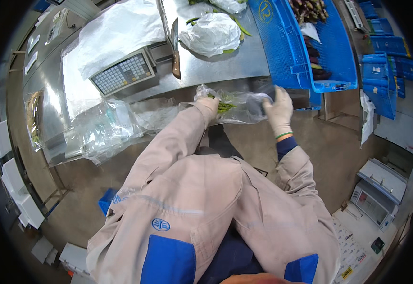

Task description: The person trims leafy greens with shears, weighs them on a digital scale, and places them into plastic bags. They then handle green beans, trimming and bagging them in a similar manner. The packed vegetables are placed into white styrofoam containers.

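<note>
A clear plastic bag point(243, 106) with green vegetables point(225, 106) in it stretches between my two gloved hands at the table's front edge. My left hand point(208, 104) is closed on the bag's left end, around the vegetables. At the bag's right end is my right hand point(279, 106), its thumb and fingers at the plastic; blur hides whether they grip it. Beyond the hands a knife with a wooden handle point(176, 65) lies on the steel table point(224, 67), beside a white plastic bag point(211, 34) with green pods around it.
A weighing scale with a keypad point(123, 72) stands left of the knife. Clear plastic bags point(108, 124) lie along the front edge. A blue crate point(281, 46) at the right holds purplish vegetables point(309, 10). A wrapped bundle of long produce point(34, 120) lies far left.
</note>
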{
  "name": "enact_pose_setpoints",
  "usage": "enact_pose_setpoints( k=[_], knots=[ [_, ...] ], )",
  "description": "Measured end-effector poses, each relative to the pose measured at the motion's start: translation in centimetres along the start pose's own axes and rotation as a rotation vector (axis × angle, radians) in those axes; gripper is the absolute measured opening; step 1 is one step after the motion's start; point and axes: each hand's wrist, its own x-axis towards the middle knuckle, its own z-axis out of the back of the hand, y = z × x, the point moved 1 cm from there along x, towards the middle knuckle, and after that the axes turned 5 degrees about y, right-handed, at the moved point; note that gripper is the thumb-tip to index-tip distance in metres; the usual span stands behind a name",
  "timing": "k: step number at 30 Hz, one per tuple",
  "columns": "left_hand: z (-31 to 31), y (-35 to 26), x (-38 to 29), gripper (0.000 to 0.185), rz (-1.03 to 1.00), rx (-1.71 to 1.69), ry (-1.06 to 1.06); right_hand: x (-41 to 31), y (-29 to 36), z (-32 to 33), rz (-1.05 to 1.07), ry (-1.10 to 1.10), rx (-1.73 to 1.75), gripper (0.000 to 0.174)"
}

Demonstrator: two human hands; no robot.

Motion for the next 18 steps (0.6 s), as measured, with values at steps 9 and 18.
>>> enact_pose_setpoints(
  k=[9,18],
  knots=[
    [-2.8,1.4,6.5,0.073,0.153,0.127,0.113,1.8,-8.7,-22.4,-0.812,0.533,1.354,0.043],
    [-5.8,5.0,2.0,0.042,0.110,-0.361,-0.227,6.0,-13.4,-23.2,-1.304,1.045,1.635,0.028]
  ],
)
